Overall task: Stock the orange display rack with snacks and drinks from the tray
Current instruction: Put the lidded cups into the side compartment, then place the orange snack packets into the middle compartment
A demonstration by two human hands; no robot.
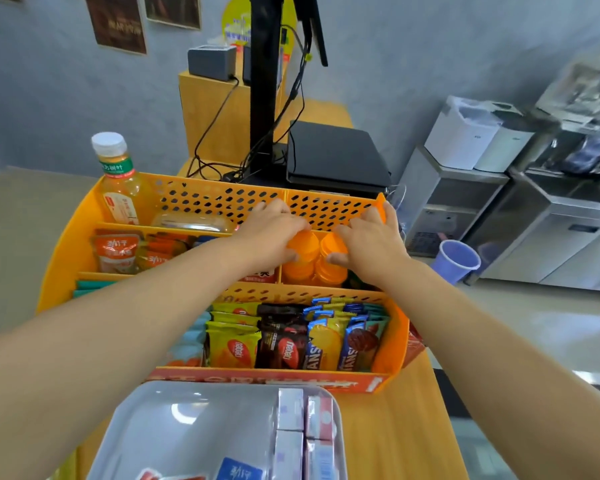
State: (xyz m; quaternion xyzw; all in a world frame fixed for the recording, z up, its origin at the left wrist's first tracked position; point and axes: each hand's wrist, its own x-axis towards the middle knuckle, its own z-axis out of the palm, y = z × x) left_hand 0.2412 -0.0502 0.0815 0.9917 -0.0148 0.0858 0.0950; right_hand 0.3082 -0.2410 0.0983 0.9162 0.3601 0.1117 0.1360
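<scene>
Rack (201, 199): mostly full already.
Tray (187, 420): a few boxes left.
My grip: left hand (272, 225) and right hand (371, 237) curl on orange-capped bottles (317, 258).

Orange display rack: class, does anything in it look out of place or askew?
Yes. In the orange display rack, a clear bottle lies on its side in the back row beside the upright juice bottle. It is the only item seen lying flat.
</scene>
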